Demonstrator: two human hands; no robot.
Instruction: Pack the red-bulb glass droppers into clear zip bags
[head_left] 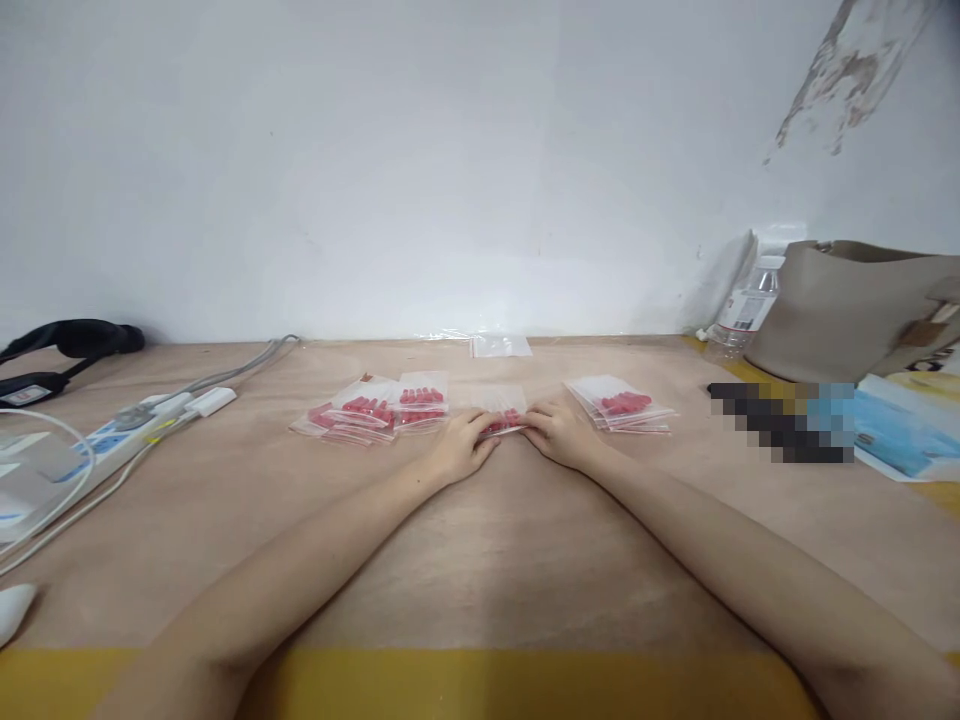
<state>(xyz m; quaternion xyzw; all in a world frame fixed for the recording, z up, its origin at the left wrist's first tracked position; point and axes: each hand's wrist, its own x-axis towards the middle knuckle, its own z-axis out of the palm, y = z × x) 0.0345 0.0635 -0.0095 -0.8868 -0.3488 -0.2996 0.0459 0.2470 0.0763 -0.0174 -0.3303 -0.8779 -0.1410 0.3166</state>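
Between my hands, at the middle of the table, a small clear zip bag (pixel 504 400) holds several red pieces. My left hand (pixel 463 446) pinches the bag's near left edge, and my right hand (pixel 559 434) grips its near right edge. Just left of my left hand lies a bag of red pieces (pixel 423 396), next to a pile of similar zip bags (pixel 358 408). To the right of my right hand sits another stack of bags with red pieces (pixel 619 404). What the red pieces are is too small to tell.
An empty-looking clear bag (pixel 501 346) lies near the wall. On the left are a power strip (pixel 105 440) with cables and a black strapped item (pixel 71 345). On the right stand a plastic bottle (pixel 750 305) and a beige handbag (pixel 840 310), near a blue packet (pixel 907 430).
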